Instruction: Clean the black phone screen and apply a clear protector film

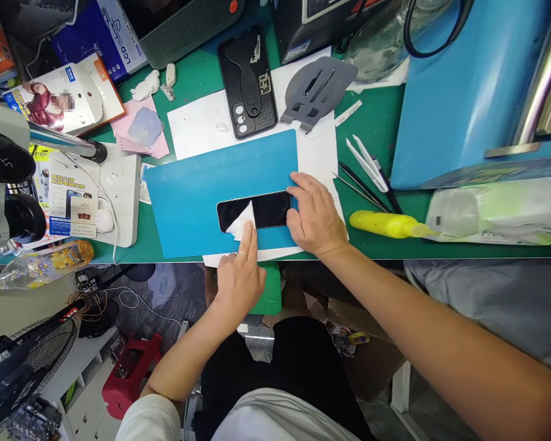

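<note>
The index and middle fingers (252,240) of my left hand (239,278) point forward and press down on a white wipe (244,220), the others folded back toward the palm; I cannot tell whether any of the wipe is pinched between them. A thin ring (243,252) shows on one finger, and the forearm reaches in from below on a slant. My right hand (316,214) comes across from the lower right with the arm stretched long, thumb and fingers parted and their tips against the right end of a phone (270,209). The phone lies lengthwise across my view, its right end slightly farther from me, near the front edge of a blue mat (188,196). Its screen is black and glossy within a thin pale rim. The wipe is creased into a rough triangle, its point toward the far side, covering part of the screen's left half and lapping over the near edge. White paper (195,131) shows beyond the mat, bearing a black phone case (239,67) and a gray slotted plate (319,92). To the right, tweezers (370,165) and a yellow bottle (381,223) lie on the green tabletop (381,116).
</note>
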`<act>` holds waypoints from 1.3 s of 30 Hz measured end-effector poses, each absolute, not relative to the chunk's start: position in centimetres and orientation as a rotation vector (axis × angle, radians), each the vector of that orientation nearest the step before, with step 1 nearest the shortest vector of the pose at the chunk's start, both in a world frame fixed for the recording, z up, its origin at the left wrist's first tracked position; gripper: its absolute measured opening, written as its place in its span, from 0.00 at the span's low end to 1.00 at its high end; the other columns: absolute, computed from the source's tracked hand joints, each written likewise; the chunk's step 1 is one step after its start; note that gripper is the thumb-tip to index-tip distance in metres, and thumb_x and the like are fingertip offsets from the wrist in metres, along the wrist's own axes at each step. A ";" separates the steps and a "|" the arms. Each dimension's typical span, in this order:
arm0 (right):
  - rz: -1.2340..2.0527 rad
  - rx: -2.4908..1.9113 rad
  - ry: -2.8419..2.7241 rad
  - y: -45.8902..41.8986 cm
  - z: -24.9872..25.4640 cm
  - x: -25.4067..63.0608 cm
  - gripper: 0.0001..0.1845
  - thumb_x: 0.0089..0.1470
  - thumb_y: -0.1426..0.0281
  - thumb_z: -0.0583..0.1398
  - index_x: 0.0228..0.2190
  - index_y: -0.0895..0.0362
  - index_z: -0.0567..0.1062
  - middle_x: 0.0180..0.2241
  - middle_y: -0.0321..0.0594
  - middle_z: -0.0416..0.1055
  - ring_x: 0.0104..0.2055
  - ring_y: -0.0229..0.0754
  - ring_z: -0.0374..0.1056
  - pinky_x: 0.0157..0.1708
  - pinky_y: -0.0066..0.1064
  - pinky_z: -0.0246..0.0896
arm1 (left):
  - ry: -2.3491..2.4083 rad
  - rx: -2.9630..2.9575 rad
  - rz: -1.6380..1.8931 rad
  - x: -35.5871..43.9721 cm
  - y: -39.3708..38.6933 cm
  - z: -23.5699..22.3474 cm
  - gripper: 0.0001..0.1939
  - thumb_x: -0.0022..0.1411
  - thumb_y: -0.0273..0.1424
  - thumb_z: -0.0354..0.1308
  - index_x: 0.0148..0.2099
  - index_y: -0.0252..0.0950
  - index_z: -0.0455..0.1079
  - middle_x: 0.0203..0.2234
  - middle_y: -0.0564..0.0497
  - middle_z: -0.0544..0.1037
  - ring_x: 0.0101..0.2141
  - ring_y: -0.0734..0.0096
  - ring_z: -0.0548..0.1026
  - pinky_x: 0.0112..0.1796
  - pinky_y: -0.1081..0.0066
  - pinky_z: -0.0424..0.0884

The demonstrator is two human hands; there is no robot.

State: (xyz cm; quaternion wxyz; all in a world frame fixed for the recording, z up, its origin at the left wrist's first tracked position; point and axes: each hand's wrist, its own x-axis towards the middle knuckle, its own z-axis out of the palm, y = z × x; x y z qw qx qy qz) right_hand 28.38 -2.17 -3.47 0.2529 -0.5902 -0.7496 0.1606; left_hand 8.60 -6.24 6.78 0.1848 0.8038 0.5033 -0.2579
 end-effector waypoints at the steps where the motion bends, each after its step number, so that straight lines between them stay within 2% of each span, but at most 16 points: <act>1: 0.441 -1.610 -2.032 -2.2 -3.5 28.3 0.26 0.63 0.70 0.52 0.61 0.60 0.64 0.67 0.60 0.64 0.71 0.61 0.59 0.67 0.60 0.59 | 1.409 2.280 -0.724 9.1 -6.3 6.7 0.41 0.68 0.27 0.48 0.80 0.30 0.42 0.78 0.39 0.41 0.30 0.71 0.77 0.31 0.66 0.76; 8: 0.494 -1.628 -1.993 -2.1 -3.7 28.3 0.27 0.62 0.72 0.52 0.62 0.60 0.65 0.68 0.57 0.65 0.72 0.60 0.59 0.69 0.60 0.58 | 1.328 2.397 -0.722 10.9 -6.3 6.1 0.41 0.68 0.29 0.49 0.80 0.32 0.43 0.78 0.42 0.39 0.31 0.71 0.76 0.34 0.65 0.76; 17: 0.507 -1.687 -1.967 -2.0 -3.9 28.3 0.27 0.65 0.74 0.48 0.64 0.58 0.64 0.67 0.57 0.65 0.72 0.58 0.59 0.68 0.61 0.59 | 1.265 2.391 -0.620 13.6 -5.4 6.4 0.39 0.70 0.31 0.52 0.79 0.32 0.49 0.78 0.38 0.41 0.32 0.67 0.78 0.35 0.63 0.76; 20: 0.500 -1.693 -1.944 -2.0 -3.9 28.4 0.28 0.67 0.73 0.47 0.65 0.58 0.63 0.66 0.58 0.65 0.72 0.58 0.59 0.68 0.60 0.59 | 1.267 2.392 -0.608 13.8 -5.2 6.4 0.38 0.71 0.32 0.52 0.79 0.34 0.48 0.78 0.39 0.40 0.32 0.66 0.78 0.35 0.63 0.76; 24: 0.370 -1.766 -1.893 -2.2 -4.0 28.4 0.27 0.68 0.73 0.47 0.65 0.56 0.63 0.66 0.57 0.66 0.71 0.59 0.60 0.68 0.64 0.56 | 1.265 2.411 -0.591 13.8 -4.6 6.2 0.38 0.72 0.31 0.49 0.79 0.32 0.46 0.77 0.37 0.39 0.30 0.68 0.78 0.33 0.63 0.75; 29: 0.226 -1.778 -1.888 -2.3 -4.1 28.2 0.26 0.68 0.71 0.49 0.65 0.55 0.63 0.64 0.56 0.69 0.68 0.58 0.64 0.64 0.60 0.59 | 1.279 2.459 -0.561 14.0 -3.1 5.8 0.37 0.72 0.29 0.46 0.80 0.32 0.44 0.78 0.40 0.40 0.32 0.69 0.78 0.34 0.64 0.75; 34: 0.320 -1.840 -1.901 -2.1 -3.8 28.0 0.26 0.68 0.69 0.48 0.65 0.55 0.63 0.65 0.57 0.68 0.68 0.60 0.64 0.65 0.62 0.56 | 1.308 2.447 -0.556 14.1 -1.6 5.5 0.38 0.72 0.29 0.46 0.80 0.34 0.44 0.78 0.40 0.41 0.33 0.68 0.80 0.36 0.62 0.76; 39: 0.337 -1.841 -1.918 -1.9 -3.1 27.8 0.26 0.68 0.68 0.48 0.65 0.56 0.64 0.66 0.57 0.67 0.68 0.61 0.63 0.64 0.62 0.57 | 1.350 2.392 -0.588 12.4 -0.8 5.8 0.39 0.70 0.28 0.46 0.80 0.32 0.45 0.77 0.41 0.42 0.34 0.66 0.81 0.38 0.62 0.77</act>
